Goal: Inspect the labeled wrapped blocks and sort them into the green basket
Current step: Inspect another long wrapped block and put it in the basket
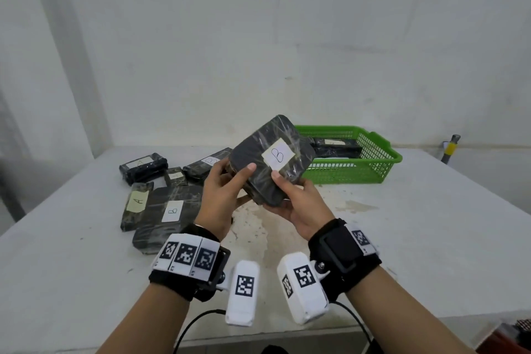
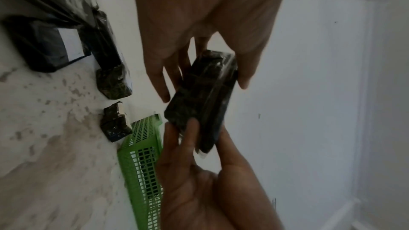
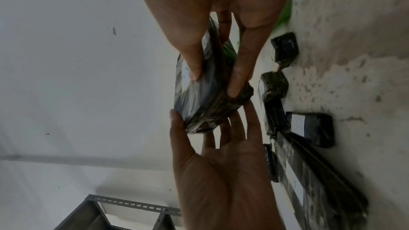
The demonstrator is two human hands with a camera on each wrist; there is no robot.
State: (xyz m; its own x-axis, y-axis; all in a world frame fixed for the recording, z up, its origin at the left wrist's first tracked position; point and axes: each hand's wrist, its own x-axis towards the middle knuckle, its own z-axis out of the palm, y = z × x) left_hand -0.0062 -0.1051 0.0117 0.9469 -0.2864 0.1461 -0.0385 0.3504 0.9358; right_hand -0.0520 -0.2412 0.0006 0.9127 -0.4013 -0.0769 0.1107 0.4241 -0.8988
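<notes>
I hold a black wrapped block (image 1: pixel 273 158) up over the table, its white label marked B facing me. My left hand (image 1: pixel 235 172) pinches its lower left edge, thumb on the front and fingers behind. My right hand (image 1: pixel 284 184) pinches its lower right corner, thumb just below the label. The wrist views show the block (image 2: pixel 199 97) (image 3: pixel 199 104) edge-on between thumbs and fingers. Behind it stands the green basket (image 1: pixel 373 164) (image 2: pixel 141 146) with one wrapped block (image 1: pixel 334 146) inside. Several more wrapped blocks lie to the left, among them one marked A (image 1: pixel 136 204) and one marked B (image 1: pixel 169 210).
The white table (image 1: pixel 402 224) has a stained patch under my hands and meets a white wall at the back. A grey post with a yellow band (image 1: pixel 451 148) stands off the far right edge. A grey metal rack (image 3: pixel 124 212) appears in the right wrist view.
</notes>
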